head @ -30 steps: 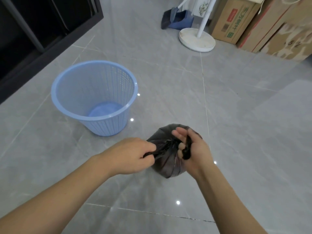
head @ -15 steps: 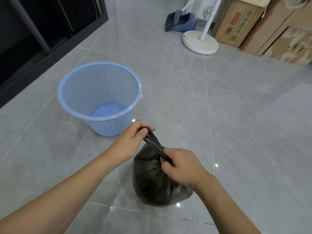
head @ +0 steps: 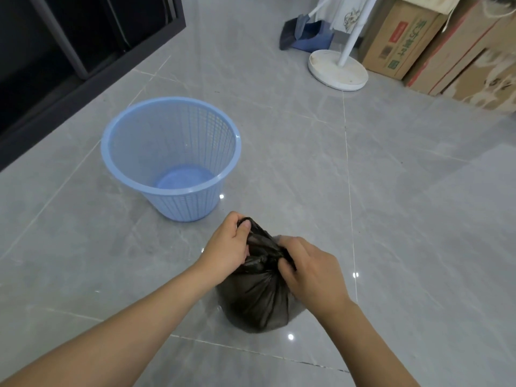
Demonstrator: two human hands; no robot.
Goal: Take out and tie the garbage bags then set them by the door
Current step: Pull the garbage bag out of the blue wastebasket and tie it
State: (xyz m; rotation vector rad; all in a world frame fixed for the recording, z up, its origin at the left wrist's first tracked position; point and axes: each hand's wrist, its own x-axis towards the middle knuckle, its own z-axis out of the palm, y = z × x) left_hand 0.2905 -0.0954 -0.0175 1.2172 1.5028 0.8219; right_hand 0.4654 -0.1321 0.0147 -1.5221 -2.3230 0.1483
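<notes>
The floor (head: 391,219) was laid in large glossy grey tiles with thin grout lines, and ceiling lights showed as small bright spots on it. A dark-framed glass door (head: 69,51) ran along the left side; at the far right stood cardboard boxes (head: 405,43), the round white base of a stand (head: 337,69) and a blue dustpan (head: 304,34). An empty light-blue plastic waste basket (head: 170,157) stood upright on the tiles, just beyond the hands. The black garbage bag (head: 254,300) sat on the floor near the person, out of the basket, its neck gathered into a twisted bunch. The left hand (head: 227,247) was closed on the upper end of that twisted neck, thumb pressed against the plastic. The right hand (head: 310,272) had its fingers curled around the neck lower down, at the knot area just above the bag's bulging body. Compared with half a second before, the left hand had come down closer to the right, so the stretched black strand between them had shortened and bunched, and the bag appeared further up in the view.
</notes>
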